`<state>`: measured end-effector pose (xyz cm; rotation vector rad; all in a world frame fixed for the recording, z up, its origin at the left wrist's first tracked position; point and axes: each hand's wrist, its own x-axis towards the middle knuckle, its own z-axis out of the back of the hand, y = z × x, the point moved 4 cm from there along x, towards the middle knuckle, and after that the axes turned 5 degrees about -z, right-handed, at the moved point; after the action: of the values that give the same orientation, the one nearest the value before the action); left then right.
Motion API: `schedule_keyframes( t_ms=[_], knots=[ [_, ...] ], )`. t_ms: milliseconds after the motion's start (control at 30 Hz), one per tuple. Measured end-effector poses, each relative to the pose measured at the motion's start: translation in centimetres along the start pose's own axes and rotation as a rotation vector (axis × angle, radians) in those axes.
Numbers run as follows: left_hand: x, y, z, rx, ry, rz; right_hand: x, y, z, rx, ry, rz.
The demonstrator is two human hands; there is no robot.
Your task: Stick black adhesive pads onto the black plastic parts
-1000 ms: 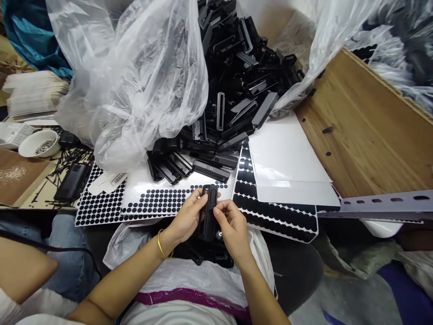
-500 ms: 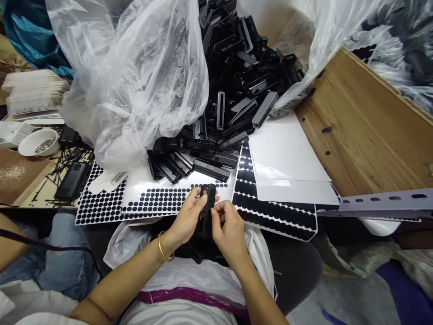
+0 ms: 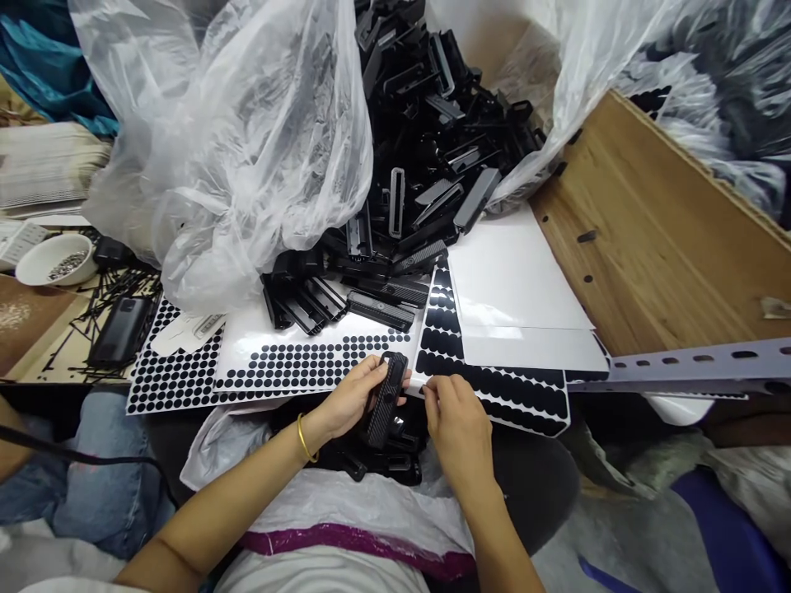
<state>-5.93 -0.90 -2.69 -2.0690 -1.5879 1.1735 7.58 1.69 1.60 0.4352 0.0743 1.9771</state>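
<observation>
My left hand (image 3: 352, 397) is wrapped around a long black plastic casing (image 3: 386, 403) with a ribbed, textured face, holding it tilted above the open bag. To its right, my right hand (image 3: 458, 420) has thumb and forefinger pinched together by the front edge of the sticker sheets. A tiny dark bit shows at those fingertips, too small to name. Behind the hands lies a white sheet of small black round stickers (image 3: 297, 362), partly used. A second sheet with larger black stickers (image 3: 494, 387) is at the right. More black casings (image 3: 380, 309) lie just beyond.
A big heap of black casings (image 3: 432, 123) spills from a clear plastic bag (image 3: 247, 148). In my lap, a white bag (image 3: 346, 502) holds several casings. White paper (image 3: 512, 288) and a wooden panel (image 3: 667, 231) are at right; a bowl of small metal parts (image 3: 55, 260) stands left.
My right hand has drawn away from the casing, moving right toward the sheet edge. The casing in my left hand is now more exposed and tilted. The whole view has shifted slightly.
</observation>
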Motion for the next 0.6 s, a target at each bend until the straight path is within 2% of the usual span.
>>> schedule_keyframes(
  t_ms=[100,200,267,333,433,600],
  knots=[
    [0.1,0.2,0.2,0.001,0.018,0.012,0.1,0.8,-0.1,0.017,0.035,0.071],
    [0.1,0.1,0.3,-0.003,0.042,0.013,0.2,1.2,0.2,0.255,0.120,0.071],
    [0.0,-0.2,0.4,0.011,0.050,0.009,0.3,1.2,0.5,0.478,0.181,-0.023],
    [-0.2,-0.4,0.4,0.043,0.045,0.007,0.5,1.0,0.4,0.686,0.238,-0.174],
    [-0.7,-0.7,0.6,0.098,0.045,0.023,0.9,0.9,-0.1,0.918,0.349,-0.347],
    [-1.3,-0.8,0.5,0.115,0.061,0.074,1.7,1.3,-1.1,1.069,0.470,-0.424]
  ],
)
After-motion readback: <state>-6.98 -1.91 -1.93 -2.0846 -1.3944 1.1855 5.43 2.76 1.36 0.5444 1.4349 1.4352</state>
